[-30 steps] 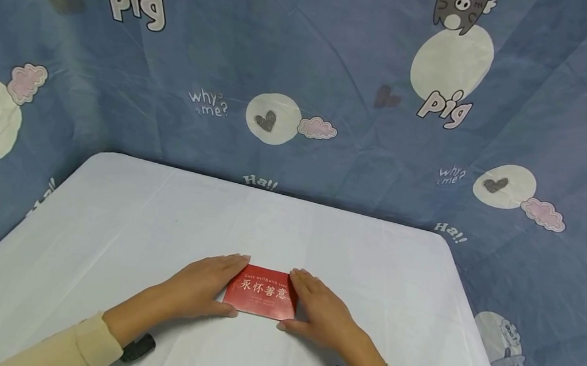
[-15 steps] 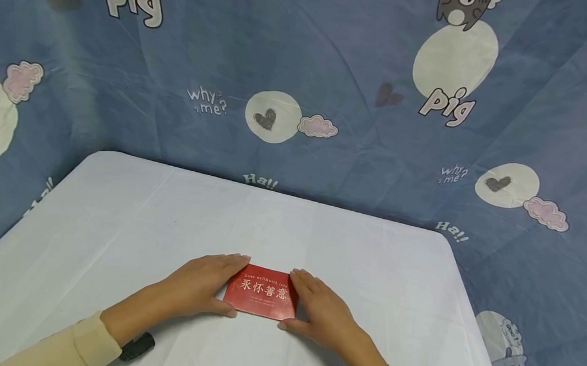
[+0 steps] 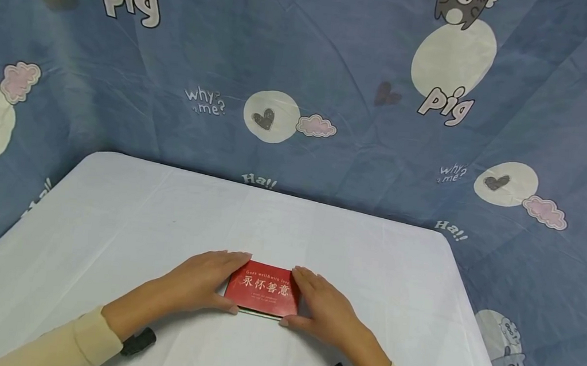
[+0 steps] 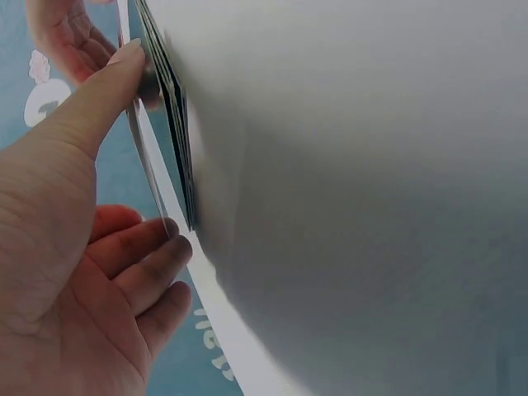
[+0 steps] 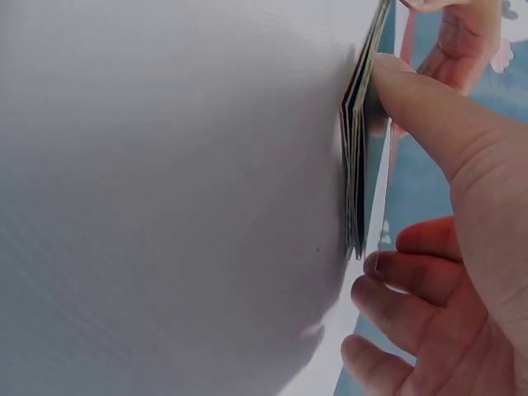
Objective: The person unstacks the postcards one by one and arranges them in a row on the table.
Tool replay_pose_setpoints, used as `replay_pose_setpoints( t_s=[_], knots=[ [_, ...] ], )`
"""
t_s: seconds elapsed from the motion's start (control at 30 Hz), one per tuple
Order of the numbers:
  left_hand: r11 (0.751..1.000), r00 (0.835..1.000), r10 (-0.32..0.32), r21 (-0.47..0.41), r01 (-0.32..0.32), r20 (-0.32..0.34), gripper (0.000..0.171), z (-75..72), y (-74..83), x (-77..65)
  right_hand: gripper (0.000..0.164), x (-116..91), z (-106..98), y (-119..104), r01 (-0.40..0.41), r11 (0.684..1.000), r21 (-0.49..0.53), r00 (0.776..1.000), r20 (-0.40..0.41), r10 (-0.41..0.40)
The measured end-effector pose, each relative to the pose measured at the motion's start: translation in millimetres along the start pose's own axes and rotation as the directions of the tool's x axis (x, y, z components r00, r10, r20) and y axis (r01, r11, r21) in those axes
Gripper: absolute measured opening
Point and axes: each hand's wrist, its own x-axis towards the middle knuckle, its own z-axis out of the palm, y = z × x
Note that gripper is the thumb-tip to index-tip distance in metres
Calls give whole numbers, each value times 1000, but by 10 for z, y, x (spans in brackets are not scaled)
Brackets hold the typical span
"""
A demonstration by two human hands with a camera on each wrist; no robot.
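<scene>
Red rectangular card with white lettering (image 3: 264, 289), right there between both hands, over white table (image 3: 360, 251)! Left hand (image 3: 206, 279) grips card's left end, thumb at near edge, fingers at far edge; right hand (image 3: 326, 309) gripping right end likewise. Just under card, thin dark-edged stack (image 4: 177, 124), gap showing between. Beyond card, blue cartoon-printed cloth (image 3: 335, 48).

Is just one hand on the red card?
No, the head view shows the left hand and right hand gripping the red card from opposite sides.
</scene>
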Motion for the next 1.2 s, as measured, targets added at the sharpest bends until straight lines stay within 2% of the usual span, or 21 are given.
replay_pose_setpoints(
  t_s=[0.57, 0.97, 1.2],
  knots=[
    [999, 999, 38, 32, -38, -12, 99, -95, -18, 125, 89, 124, -164, 57, 19, 999, -48, 1000, 8, -19],
    [998, 998, 56, 31, -55, -19, 98, -136, -65, 233, 89, 207, -171, 145, 19, 998, -66, 1000, -10, -20],
    [998, 998, 61, 28, -60, -15, 98, -128, -100, 301, 90, 254, -185, 191, 4, 998, -57, 1000, 9, -4]
  ],
)
